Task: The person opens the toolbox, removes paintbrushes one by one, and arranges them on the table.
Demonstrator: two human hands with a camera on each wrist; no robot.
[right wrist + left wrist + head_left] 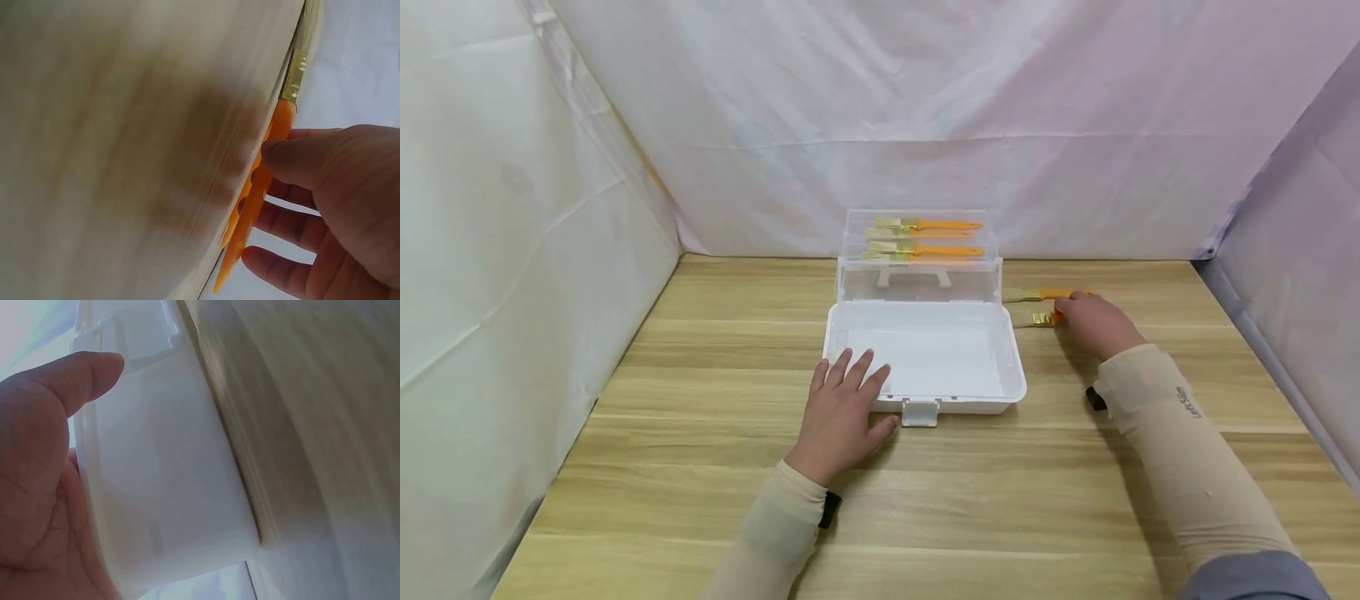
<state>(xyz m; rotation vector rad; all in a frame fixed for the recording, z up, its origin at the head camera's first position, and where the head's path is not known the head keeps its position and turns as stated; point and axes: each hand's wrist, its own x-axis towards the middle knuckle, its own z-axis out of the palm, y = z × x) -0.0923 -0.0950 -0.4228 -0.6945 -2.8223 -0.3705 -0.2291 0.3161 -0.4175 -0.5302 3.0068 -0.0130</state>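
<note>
A white plastic box [958, 407] stands with its clear lid [917, 289] raised at the back. My left hand [838, 427] rests on the box's front left rim, fingers spread over the inside and thumb near the front latch [920, 413]. To the right of the box, my right hand [1099, 323] pinches the orange handle of a paintbrush [255, 203] between thumb and fingers, low over the table. Another paintbrush [1054, 293] lies just beyond it, partly covered by that hand. In the right wrist view its handle shows behind the pinched one.
Several orange-handled paintbrushes [951, 250] lie side by side at the clear upper part of the box; whether inside or behind it, I cannot tell. White cloth [760, 167] hangs behind and on both sides of the wood-grain table [730, 350].
</note>
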